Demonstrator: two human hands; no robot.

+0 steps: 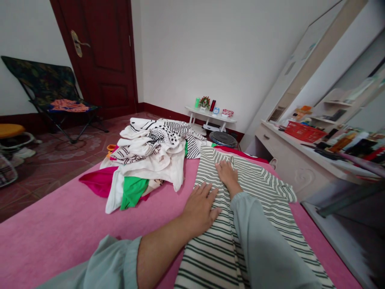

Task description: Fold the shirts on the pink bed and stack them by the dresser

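Note:
A cream garment with dark green stripes (210, 245) lies spread on the pink bed cover (54, 237). One short sleeve points to the right, and a long lengthwise fold or edge runs down its middle. Flat on its left part rests my left hand (201, 208), fingers stretched out. Farther up, close to the collar, my right hand (227, 175) lies on the cloth with its fingers extended. Neither hand grips anything that I can see. My right forearm covers part of the garment's middle.
Left of the garment is a heap of clothes (156, 148), white, black-patterned, green and magenta. A dresser (288, 156) with a red basket (305, 131) stands at the right. Behind the bed are a small white shelf (210, 114) and a dark round lid (223, 139). A folding chair (51, 86) is by the door (105, 52).

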